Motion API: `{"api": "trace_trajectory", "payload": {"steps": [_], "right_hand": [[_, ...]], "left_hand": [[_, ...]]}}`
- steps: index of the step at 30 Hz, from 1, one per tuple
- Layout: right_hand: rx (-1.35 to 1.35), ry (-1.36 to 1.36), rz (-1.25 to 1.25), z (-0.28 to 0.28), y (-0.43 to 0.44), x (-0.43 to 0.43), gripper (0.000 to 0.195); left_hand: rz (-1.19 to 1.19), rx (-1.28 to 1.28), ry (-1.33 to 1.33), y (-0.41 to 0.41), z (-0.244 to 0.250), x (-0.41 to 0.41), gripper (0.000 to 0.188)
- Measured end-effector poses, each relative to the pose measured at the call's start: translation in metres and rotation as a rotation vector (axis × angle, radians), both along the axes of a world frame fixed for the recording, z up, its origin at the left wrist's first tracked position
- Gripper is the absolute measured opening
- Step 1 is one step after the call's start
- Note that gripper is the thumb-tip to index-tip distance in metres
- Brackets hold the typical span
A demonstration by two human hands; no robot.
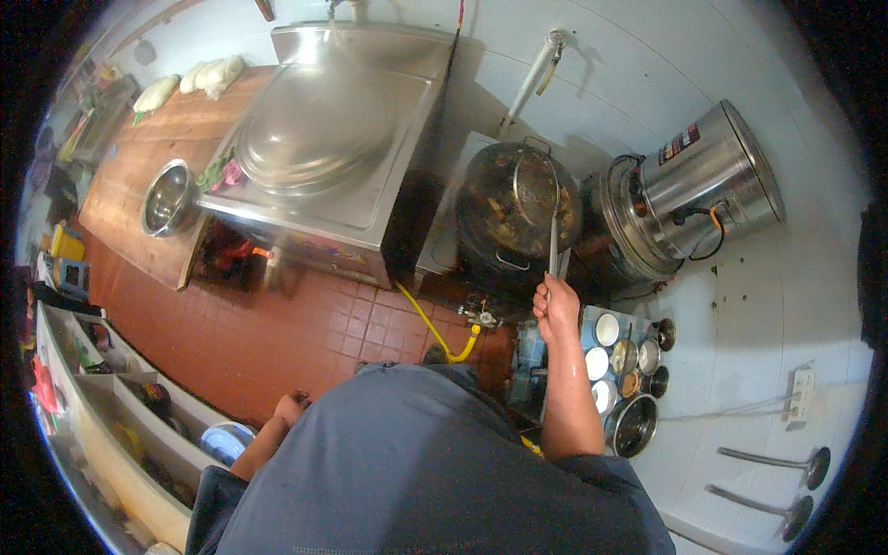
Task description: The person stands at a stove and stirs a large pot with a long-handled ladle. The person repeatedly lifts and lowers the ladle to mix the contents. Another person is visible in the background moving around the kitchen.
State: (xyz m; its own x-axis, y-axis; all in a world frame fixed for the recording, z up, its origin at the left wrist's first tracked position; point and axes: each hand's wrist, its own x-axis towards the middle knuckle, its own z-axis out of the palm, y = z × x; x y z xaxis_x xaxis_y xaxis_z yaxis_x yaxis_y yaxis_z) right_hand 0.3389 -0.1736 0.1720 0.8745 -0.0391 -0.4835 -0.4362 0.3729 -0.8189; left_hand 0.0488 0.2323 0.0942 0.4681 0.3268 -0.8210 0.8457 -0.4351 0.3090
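Observation:
My right hand point(556, 305) grips the long metal handle of a round strainer ladle point(535, 189), whose head is over a large dark pot point(479, 225) with two loop handles. Bits of food show in the pot around the ladle's rim. At the lower left, beside my body, hangs my left hand point(292, 406); its fingers are partly hidden, and whether they are apart or closed cannot be told.
Bowls of seasonings and a metal bowl point(631, 424) stand right of my forearm. A steel drum point(707, 173) is beyond the pot. Left are a steel stove top point(374, 208) with a domed lid point(316, 132) and a wooden table point(125, 208). A yellow hose point(424, 318) crosses the tiles.

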Motion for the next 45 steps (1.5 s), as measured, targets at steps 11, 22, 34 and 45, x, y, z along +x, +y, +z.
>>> {"api": "trace_trajectory", "payload": {"steps": [11, 22, 34, 45], "right_hand": [[0.472, 0.083, 0.009, 0.009, 0.023, -0.002, 0.015], [0.649, 0.142, 0.008, -0.017, 0.039, 0.018, 0.017], [0.519, 0.089, -0.070, -0.006, 0.034, 0.017, 0.013], [0.497, 0.110, -0.016, -0.026, 0.032, 0.013, 0.017]], "left_hand": [[-0.089, 0.005, -0.107, 0.009, -0.030, -0.010, 0.030], [0.101, -0.033, -0.167, 0.014, -0.052, -0.034, 0.026], [0.083, 0.017, -0.144, 0.008, -0.035, -0.027, 0.027], [0.015, -0.032, -0.159, 0.011, -0.042, -0.017, 0.023]]}}
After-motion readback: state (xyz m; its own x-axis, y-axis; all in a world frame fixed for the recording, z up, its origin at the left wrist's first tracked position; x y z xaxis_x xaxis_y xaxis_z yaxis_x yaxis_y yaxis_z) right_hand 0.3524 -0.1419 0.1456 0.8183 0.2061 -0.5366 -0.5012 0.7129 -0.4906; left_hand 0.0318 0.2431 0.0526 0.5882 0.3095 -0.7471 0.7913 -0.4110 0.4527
